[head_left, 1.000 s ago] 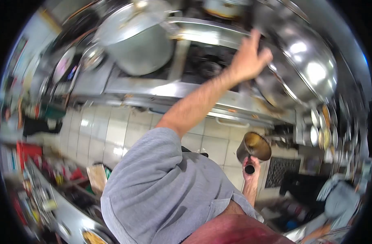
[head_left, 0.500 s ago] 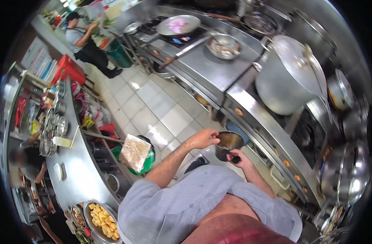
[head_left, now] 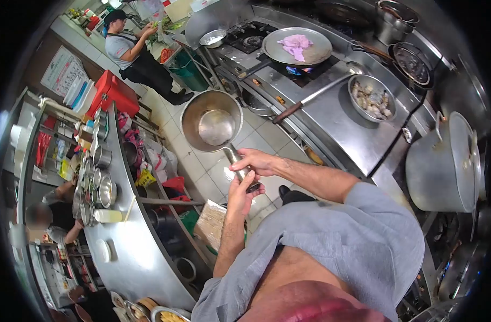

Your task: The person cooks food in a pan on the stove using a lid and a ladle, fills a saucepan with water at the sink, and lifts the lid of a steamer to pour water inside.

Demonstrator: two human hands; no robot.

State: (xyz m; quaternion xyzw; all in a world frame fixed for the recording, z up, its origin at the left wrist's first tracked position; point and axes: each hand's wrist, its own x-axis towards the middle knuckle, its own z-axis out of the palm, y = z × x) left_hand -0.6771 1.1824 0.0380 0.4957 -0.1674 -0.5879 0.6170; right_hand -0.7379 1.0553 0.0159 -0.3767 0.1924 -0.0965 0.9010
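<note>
A deep metal saucepan (head_left: pixel 190 126) is held out over the floor tiles, its open mouth facing up toward me. No food shows inside; its base looks worn. My left hand (head_left: pixel 241 194) is wrapped round the lower end of the pan's handle. Higher up the same handle, my right hand (head_left: pixel 256 162) grips close to the pan's wall. To the right, a frying pan (head_left: pixel 320 47) with something pink in it stands over a lit burner. A bowl of what looks like shellfish (head_left: pixel 372 98) rests on the steel stove top beside a long-handled ladle (head_left: pixel 309 97).
A large lidded pot (head_left: pixel 438 166) stands at the right. Along the left runs a steel counter (head_left: pixel 127 252) with several metal bowls. A red cooler (head_left: pixel 112 94) and a co-worker (head_left: pixel 128 51) handling greens are farther back. A wrapped board (head_left: pixel 210 222) juts out below the counter.
The saucepan has moved from low at the right, near the stove front, to the middle over the aisle. My right hand held its handle; now both hands do. The view has shifted left.
</note>
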